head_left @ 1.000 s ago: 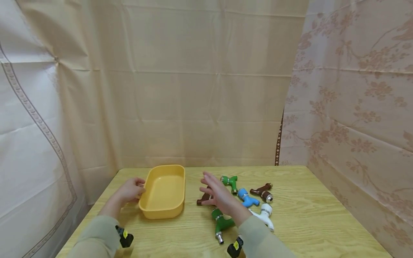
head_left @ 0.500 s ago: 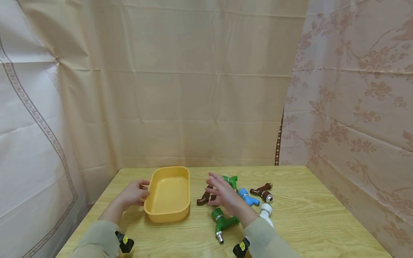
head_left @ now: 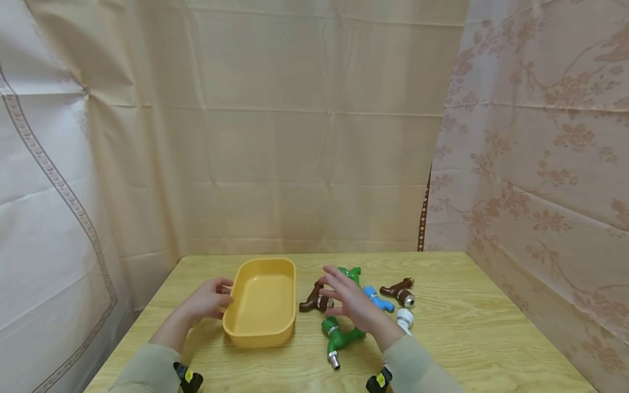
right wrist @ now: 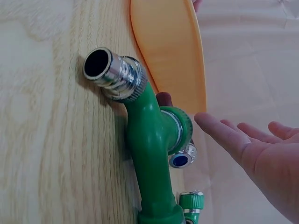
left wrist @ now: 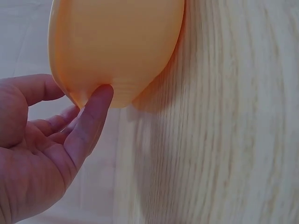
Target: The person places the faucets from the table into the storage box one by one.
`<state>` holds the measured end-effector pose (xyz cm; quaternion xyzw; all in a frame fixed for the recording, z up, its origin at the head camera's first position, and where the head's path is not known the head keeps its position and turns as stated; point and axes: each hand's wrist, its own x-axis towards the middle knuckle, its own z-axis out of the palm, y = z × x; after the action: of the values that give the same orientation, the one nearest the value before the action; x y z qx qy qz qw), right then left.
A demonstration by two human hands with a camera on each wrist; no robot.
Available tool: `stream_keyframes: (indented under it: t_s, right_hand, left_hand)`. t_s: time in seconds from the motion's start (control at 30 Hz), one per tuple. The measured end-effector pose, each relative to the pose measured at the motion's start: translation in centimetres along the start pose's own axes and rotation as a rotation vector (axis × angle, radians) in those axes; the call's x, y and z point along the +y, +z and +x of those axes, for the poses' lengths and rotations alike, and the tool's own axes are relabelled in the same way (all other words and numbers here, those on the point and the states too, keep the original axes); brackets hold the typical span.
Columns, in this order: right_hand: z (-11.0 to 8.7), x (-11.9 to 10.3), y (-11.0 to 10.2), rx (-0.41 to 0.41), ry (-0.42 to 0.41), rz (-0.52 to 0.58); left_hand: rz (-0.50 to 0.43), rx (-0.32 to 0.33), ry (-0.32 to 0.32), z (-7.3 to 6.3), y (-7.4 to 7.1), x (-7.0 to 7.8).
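Note:
A yellow plastic tub (head_left: pixel 260 340) stands on the table, left of several taps. My left hand (head_left: pixel 207 300) is at its left side; in the left wrist view the thumb (left wrist: pixel 96 114) lies against the tub's wall, fingers loosely bent. My right hand (head_left: pixel 357 305) hovers with spread fingers above the taps and holds nothing. Nearest it are a brown tap (head_left: pixel 310 300), a green tap with a metal nozzle (head_left: pixel 339 339) and a blue tap (head_left: pixel 382 303). A white tap (head_left: pixel 405 317) is partly hidden by the right arm, and another green tap (head_left: pixel 355 274) lies behind the fingers.
A second brown tap (head_left: pixel 399 292) lies farther right on the wooden table (head_left: pixel 481 327). A beige curtain (head_left: pixel 304 136) hangs behind the table's back edge. Patterned cloth (head_left: pixel 540 164) hangs on the right. Each wrist carries a small black camera.
The tub has slid right and slightly toward me, with my left hand moving along at its side. My right hand has shifted right, uncovering more of the left brown tap.

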<state>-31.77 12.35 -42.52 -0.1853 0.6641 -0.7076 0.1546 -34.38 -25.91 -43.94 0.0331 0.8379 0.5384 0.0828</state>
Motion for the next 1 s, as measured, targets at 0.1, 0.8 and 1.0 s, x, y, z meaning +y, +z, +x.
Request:
stream_keyframes:
  t_s: [0.1,0.8,1.0]
  right_hand:
    - [-0.3,0.0,-0.3,-0.004,0.004,-0.022]
    - [-2.5,0.1,-1.1,-0.064,-0.002,-0.066]
    - [-3.0,0.3,-1.4,-0.071,-0.001,-0.066]
  left_hand:
    - [0.0,-0.003,-0.005,-0.2,0.2,0.0]
    - [-0.136,-0.062,0.059,-2.0,1.7,-0.7]
    - [-0.172,-0.08,0.078,-2.5,2.0,-0.8]
